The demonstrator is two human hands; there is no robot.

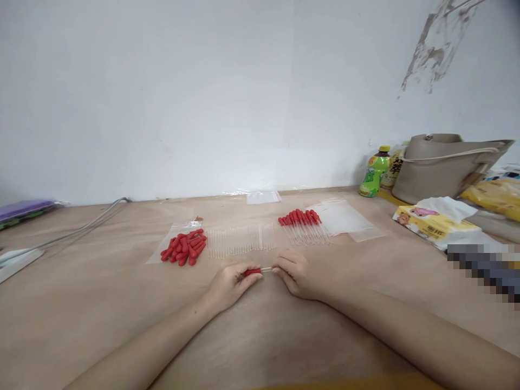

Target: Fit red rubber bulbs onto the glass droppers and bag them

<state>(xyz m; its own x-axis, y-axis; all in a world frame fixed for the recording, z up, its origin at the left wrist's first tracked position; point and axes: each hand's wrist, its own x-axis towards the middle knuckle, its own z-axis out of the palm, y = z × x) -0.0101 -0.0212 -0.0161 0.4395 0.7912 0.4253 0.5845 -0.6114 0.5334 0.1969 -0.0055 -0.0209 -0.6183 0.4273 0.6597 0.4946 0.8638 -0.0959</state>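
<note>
A: Both hands are low over the counter point(227, 355), right in the middle, and look at that left hand point(232, 283)! Its fingers are pinched around a red bulb point(252, 272), thumb on the near side.

B: And the right hand point(296, 275) answers from the other end, fingertips closed on a clear tube point(266, 269). The tube runs straight between the two hands, its left end meeting the bulb. How deep it sits, I cannot tell.

A: Just beyond the left hand, there's a heap of loose red bulbs point(183, 248), lying every which way on a clear bag point(156, 257)!

B: Beside it, a row of bare clear tubes point(238, 242), side by side, stretching towards the right hand.

A: Farther right, what a line-up: red-topped droppers point(303, 225), bulbs towards the wall, tubes slanting back this way, with flat plastic bags point(349, 216) next to them.

B: Out on the right flank, a tissue pack point(433, 225), and behind it a green bottle point(371, 179) near a grey-beige handbag point(426, 176).
</note>
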